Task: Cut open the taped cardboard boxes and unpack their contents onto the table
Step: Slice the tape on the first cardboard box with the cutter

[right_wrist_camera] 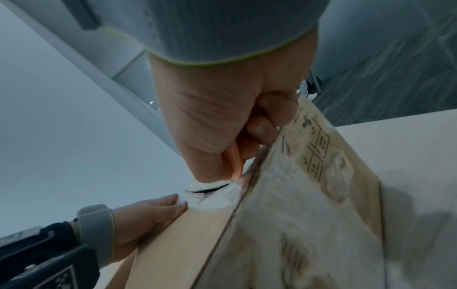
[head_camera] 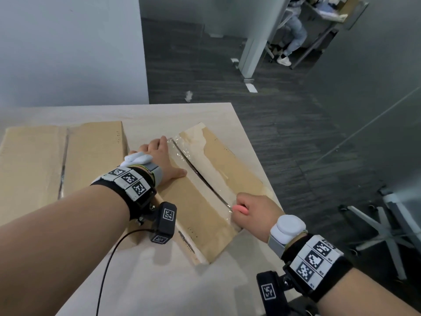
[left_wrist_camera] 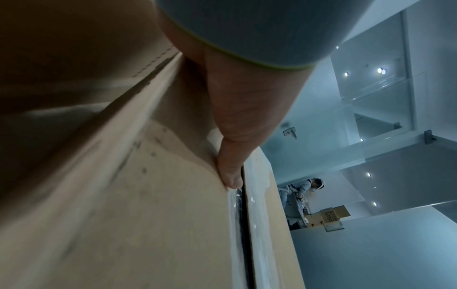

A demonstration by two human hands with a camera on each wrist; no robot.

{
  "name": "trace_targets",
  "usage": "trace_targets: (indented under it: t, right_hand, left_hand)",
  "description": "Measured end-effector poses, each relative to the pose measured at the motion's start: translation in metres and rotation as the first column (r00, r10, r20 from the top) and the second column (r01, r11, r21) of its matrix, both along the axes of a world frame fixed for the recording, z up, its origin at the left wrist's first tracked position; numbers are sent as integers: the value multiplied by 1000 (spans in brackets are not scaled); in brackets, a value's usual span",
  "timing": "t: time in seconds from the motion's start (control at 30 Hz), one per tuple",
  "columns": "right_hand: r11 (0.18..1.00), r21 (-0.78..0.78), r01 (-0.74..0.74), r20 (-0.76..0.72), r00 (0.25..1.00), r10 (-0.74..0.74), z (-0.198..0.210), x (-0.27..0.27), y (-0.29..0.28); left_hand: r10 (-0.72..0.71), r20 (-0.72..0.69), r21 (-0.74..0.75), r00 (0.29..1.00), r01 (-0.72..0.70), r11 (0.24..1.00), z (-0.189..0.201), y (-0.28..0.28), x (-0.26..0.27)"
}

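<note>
A taped cardboard box (head_camera: 205, 213) lies slantwise on the table's right part, its top seam (head_camera: 200, 174) split open along most of its length under clear tape. My left hand (head_camera: 159, 160) rests flat on the box's left top flap, thumb (left_wrist_camera: 231, 172) against the seam edge. My right hand (head_camera: 252, 210) grips an orange-handled cutter (head_camera: 240, 209) at the seam's near end; the cutter (right_wrist_camera: 233, 160) shows between the curled fingers, its blade hidden at the tape. A second cardboard box (head_camera: 61, 156) lies at the table's left, its seam dark.
The light wooden table (head_camera: 159, 281) ends just right of the box, above dark carpet (head_camera: 250, 106). A chair base (head_camera: 385, 226) stands at right. Another person (head_camera: 293, 30) sits at a far desk. A grey wall (head_camera: 68, 49) rises behind the table.
</note>
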State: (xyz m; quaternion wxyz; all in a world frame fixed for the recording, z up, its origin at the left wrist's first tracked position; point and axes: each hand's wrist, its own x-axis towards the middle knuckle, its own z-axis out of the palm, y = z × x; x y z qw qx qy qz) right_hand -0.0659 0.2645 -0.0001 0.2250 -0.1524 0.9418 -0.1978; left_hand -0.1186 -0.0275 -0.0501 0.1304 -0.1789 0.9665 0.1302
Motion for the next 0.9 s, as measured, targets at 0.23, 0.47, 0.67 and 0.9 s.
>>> trace_targets:
  t: [0.23, 0.47, 0.67, 0.9]
  right_hand:
    - [997, 73, -2, -37, 999, 5, 10, -3, 54]
    - [999, 42, 6, -121, 993, -1, 7, 13, 112]
    - [996, -58, 63, -108, 992, -69, -1, 23, 157]
    - [842, -445, 304, 18, 943, -331, -34, 41, 185]
  left_hand:
    - [74, -8, 8, 997, -74, 997, -3, 38, 5]
    - [86, -42, 17, 995, -85, 996, 5, 89, 19]
    - [139, -40, 7, 989, -139, 990, 8, 110, 37]
    - [-310, -145, 41, 940, 319, 947, 43, 192, 68]
